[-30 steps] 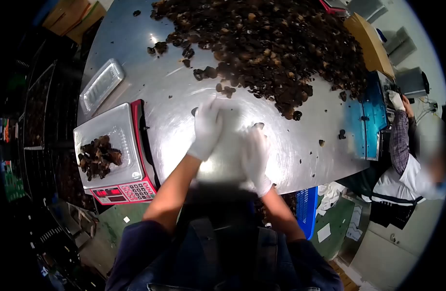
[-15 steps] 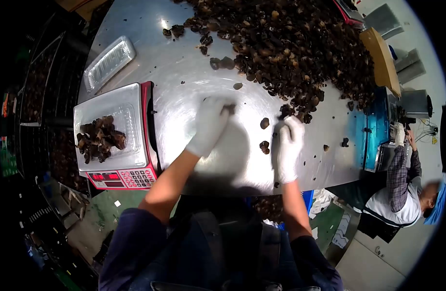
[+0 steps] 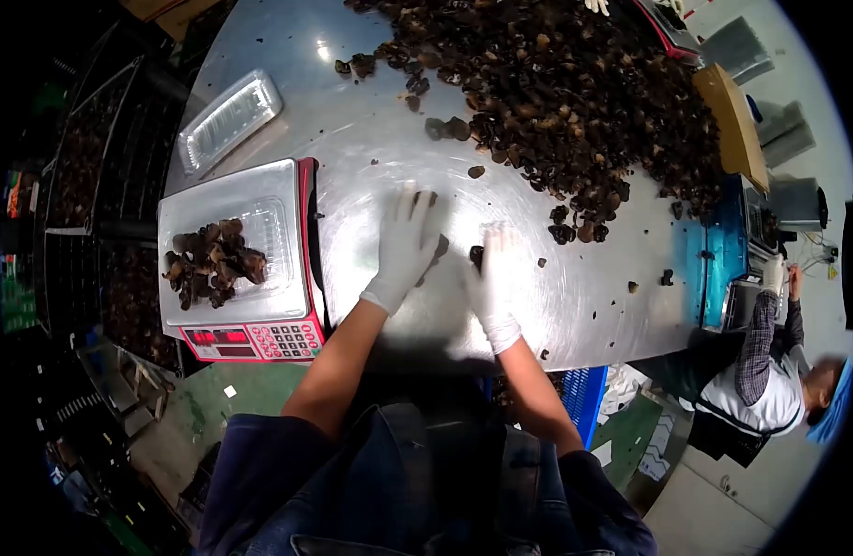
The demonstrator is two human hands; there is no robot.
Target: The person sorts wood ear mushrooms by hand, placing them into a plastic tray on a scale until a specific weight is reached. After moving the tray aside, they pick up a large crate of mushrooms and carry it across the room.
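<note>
My left hand (image 3: 403,250), in a white glove, lies flat on the metal table with its fingers stretched out. Dark mushroom pieces (image 3: 438,255), which look like wood ear, show along its right edge, partly covered. My right hand (image 3: 494,287), gloved too and slightly blurred, reaches forward with fingers extended; one dark piece (image 3: 477,255) sits against its thumb side. Left of my hands, a red-and-white scale (image 3: 287,278) carries a clear plastic tray (image 3: 276,218) of mushroom pieces (image 3: 215,264). A large heap of mushrooms (image 3: 575,102) covers the table's far side.
Another clear plastic tray (image 3: 230,120) rests behind the scale. Loose pieces (image 3: 579,227) lie at the heap's near edge. A blue crate (image 3: 584,403) stands below the table's front edge. At the right, a co-worker (image 3: 751,380) has both hands at another scale. Black crates (image 3: 83,176) line the left.
My right hand has moved left from the heap's edge toward my left hand, and the pieces near it are shifted. My left hand's fingers have straightened from a curled grasp. The view has shifted slightly.
</note>
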